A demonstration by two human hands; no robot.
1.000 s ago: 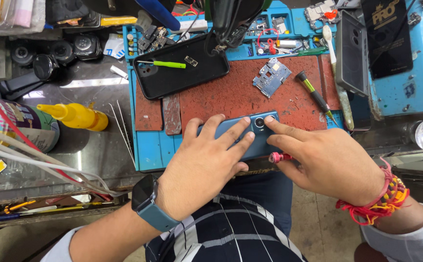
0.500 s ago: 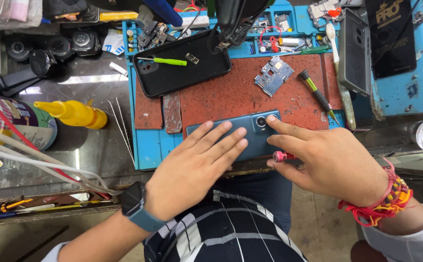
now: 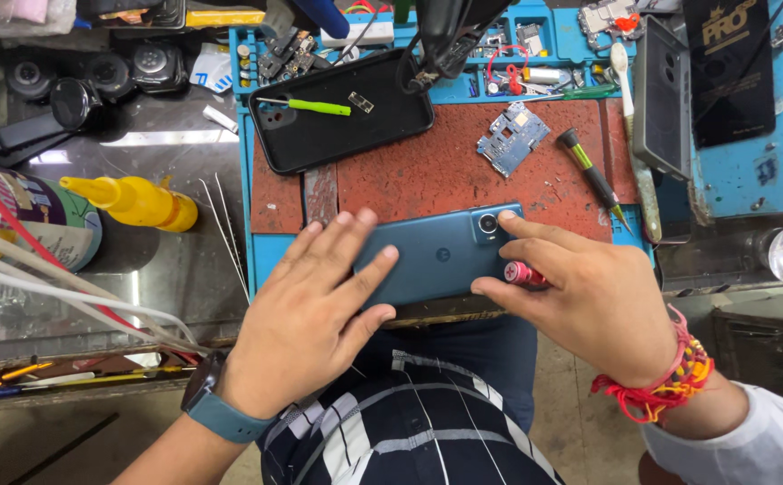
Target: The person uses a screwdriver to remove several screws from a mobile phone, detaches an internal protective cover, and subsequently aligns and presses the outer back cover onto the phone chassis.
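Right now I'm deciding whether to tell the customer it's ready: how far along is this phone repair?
Looks done: the blue phone lies face down with its back cover on. In hand: the left hand presses flat on the back, while the right hand holds a red-handled tool at its camera end. Probably left: the loose circuit board and black case remain on the mat.

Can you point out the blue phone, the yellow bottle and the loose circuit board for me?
blue phone [image 3: 436, 256]: head view, middle of its back panel.
yellow bottle [image 3: 145, 202]: head view, middle of its body.
circuit board [image 3: 513, 139]: head view, centre of the board.
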